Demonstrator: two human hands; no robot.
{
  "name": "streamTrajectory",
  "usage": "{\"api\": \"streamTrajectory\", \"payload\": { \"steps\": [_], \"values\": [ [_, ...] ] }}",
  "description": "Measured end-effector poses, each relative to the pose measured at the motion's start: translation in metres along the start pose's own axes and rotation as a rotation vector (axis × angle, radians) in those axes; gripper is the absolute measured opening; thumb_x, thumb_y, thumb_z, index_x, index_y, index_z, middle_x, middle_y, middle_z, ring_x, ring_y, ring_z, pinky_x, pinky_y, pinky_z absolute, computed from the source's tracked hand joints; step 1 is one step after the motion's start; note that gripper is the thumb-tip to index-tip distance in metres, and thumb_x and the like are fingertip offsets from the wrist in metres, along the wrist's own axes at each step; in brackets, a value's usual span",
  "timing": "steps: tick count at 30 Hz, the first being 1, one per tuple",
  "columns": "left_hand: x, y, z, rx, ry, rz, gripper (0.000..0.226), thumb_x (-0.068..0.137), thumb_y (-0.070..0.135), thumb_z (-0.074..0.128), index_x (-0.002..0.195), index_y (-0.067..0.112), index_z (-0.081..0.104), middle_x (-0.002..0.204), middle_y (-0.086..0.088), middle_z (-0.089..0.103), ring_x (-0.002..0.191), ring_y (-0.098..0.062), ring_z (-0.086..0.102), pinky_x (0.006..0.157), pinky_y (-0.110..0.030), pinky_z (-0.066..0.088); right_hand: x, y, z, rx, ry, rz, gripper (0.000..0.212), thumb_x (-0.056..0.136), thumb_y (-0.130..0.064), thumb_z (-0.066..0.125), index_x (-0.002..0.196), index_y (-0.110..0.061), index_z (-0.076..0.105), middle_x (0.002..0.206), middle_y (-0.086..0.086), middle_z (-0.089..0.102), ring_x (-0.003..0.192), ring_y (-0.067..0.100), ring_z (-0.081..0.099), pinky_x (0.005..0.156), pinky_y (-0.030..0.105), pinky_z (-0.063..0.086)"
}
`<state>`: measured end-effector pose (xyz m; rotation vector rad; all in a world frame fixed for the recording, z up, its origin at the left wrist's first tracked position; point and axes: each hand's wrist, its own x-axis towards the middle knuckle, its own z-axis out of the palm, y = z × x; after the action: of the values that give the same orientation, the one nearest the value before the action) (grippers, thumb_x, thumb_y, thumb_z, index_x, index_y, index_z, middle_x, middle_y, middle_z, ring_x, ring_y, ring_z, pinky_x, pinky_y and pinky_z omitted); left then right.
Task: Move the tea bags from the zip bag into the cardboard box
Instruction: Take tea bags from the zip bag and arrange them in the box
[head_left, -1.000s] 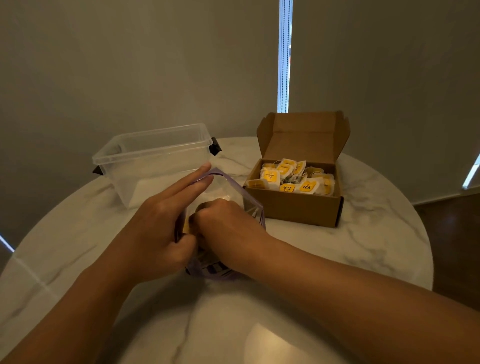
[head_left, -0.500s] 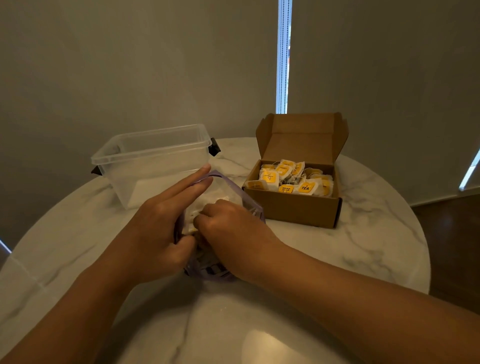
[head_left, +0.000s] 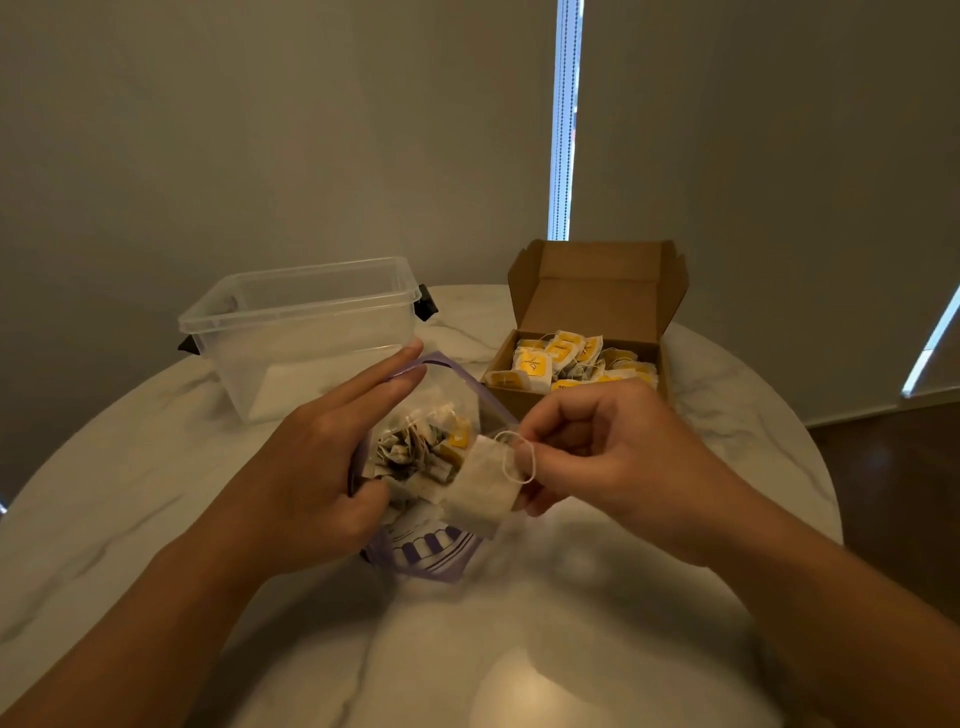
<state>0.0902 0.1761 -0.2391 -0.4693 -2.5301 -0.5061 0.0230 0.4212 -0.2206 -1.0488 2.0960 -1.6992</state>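
- Since the earlier frame, the right hand (head_left: 613, 457) has come up out of the zip bag (head_left: 431, 556) and shifted to the right, bringing one tea bag (head_left: 480, 491) with it.
- Curled fingers of the right hand pinch this white tea bag by its right edge, and a loop of its string (head_left: 519, 457) hangs beside the fingertips.
- That tea bag sits tilted over the right side of the zip bag's mouth, near the cardboard box (head_left: 597, 291) but not over it.
- The left hand (head_left: 311, 467) has stayed in place: it holds the left side of the zip bag's mouth between the thumb and straight fingers, keeping it spread.
- The zip bag stands on the marble tabletop (head_left: 519, 649) between the hands, its purple rim open, with more tea bags (head_left: 415, 452) crumpled inside.
- The cardboard box rests just behind and to the right of the zip bag, lid flipped up, with a pile of yellow-tagged tea bags (head_left: 550, 358) in it.
- A clear plastic tub (head_left: 311, 322) with black clips sits behind and to the left of the zip bag.
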Motion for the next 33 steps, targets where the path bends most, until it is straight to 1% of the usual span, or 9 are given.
{"api": "streamTrajectory", "payload": {
  "steps": [3,8,14,17,24,27,29,31,33],
  "values": [
    [0.000,0.000,0.001,-0.001,0.002,0.018,0.082,0.068,0.006,0.059,0.148,0.011,0.043,0.159,0.005,0.032,0.121,-0.013,0.019,0.073,0.008,0.033,-0.001,-0.004,-0.028,0.020,0.085,-0.035,0.003,0.085,-0.002,0.067,0.085,0.000,0.070,0.077,0.016,0.073,0.070,0.031,0.072,0.060,0.028,0.058],
    [0.001,0.000,0.002,-0.008,0.007,0.052,0.081,0.067,0.005,0.058,0.146,0.008,0.045,0.158,0.003,0.034,0.115,0.002,0.013,0.072,0.008,0.032,0.018,-0.005,-0.085,-0.146,0.357,-0.086,0.007,0.083,-0.005,0.070,0.086,0.000,0.069,0.074,0.014,0.073,0.065,0.023,0.071,0.060,0.031,0.060],
    [0.000,-0.002,0.003,-0.003,0.008,0.048,0.084,0.064,0.001,0.058,0.146,0.009,0.045,0.158,0.006,0.035,0.118,0.002,0.014,0.070,0.007,0.034,0.052,0.018,-0.119,-0.345,0.492,0.039,0.003,0.088,-0.006,0.068,0.085,-0.007,0.069,0.075,0.012,0.072,0.064,0.020,0.072,0.059,0.030,0.058],
    [0.000,-0.003,0.003,-0.001,0.010,0.047,0.085,0.063,0.001,0.058,0.146,0.011,0.045,0.158,0.007,0.034,0.122,0.001,0.021,0.070,0.007,0.035,0.061,0.028,-0.120,-0.397,0.487,0.084,0.003,0.088,-0.007,0.068,0.085,-0.007,0.068,0.074,0.011,0.072,0.065,0.020,0.073,0.059,0.031,0.060],
    [0.000,-0.006,0.004,0.017,-0.001,0.050,0.086,0.063,0.002,0.058,0.148,0.011,0.044,0.159,0.008,0.033,0.120,-0.002,0.014,0.074,0.008,0.031,0.075,0.026,-0.107,-0.389,0.359,0.074,0.002,0.086,-0.007,0.071,0.084,-0.007,0.070,0.069,0.006,0.072,0.063,0.017,0.072,0.059,0.032,0.058],
    [-0.001,-0.005,0.004,-0.001,0.009,0.048,0.085,0.064,0.002,0.057,0.147,0.011,0.044,0.159,0.007,0.033,0.119,-0.002,0.014,0.082,0.000,0.041,0.080,0.021,-0.102,-0.350,0.278,0.093,0.002,0.087,-0.008,0.070,0.086,-0.006,0.070,0.070,0.007,0.073,0.064,0.019,0.072,0.055,0.027,0.055],
    [-0.002,-0.005,0.005,-0.010,0.006,0.035,0.085,0.064,0.002,0.057,0.148,0.010,0.044,0.159,0.006,0.033,0.118,0.000,0.012,0.093,-0.016,0.040,0.085,0.020,-0.099,-0.332,0.215,0.133,0.002,0.087,-0.007,0.069,0.087,-0.006,0.070,0.071,0.008,0.073,0.064,0.020,0.072,0.053,0.023,0.052],
    [-0.002,-0.005,0.005,-0.006,-0.001,0.021,0.085,0.065,0.002,0.057,0.148,0.010,0.043,0.159,0.006,0.034,0.117,0.000,0.012,0.093,-0.020,0.038,0.092,0.023,-0.095,-0.430,0.168,0.177,0.002,0.088,-0.009,0.069,0.088,-0.008,0.070,0.075,0.007,0.073,0.064,0.016,0.072,0.052,0.021,0.052],
    [-0.001,-0.004,0.005,0.001,-0.004,0.012,0.085,0.065,0.002,0.057,0.148,0.010,0.043,0.159,0.005,0.034,0.119,-0.003,0.013,0.093,-0.020,0.038,0.101,0.030,-0.093,-0.630,0.184,0.182,0.003,0.089,-0.013,0.068,0.090,-0.013,0.071,0.081,0.002,0.071,0.066,0.011,0.070,0.055,0.019,0.053]
  ]
}}
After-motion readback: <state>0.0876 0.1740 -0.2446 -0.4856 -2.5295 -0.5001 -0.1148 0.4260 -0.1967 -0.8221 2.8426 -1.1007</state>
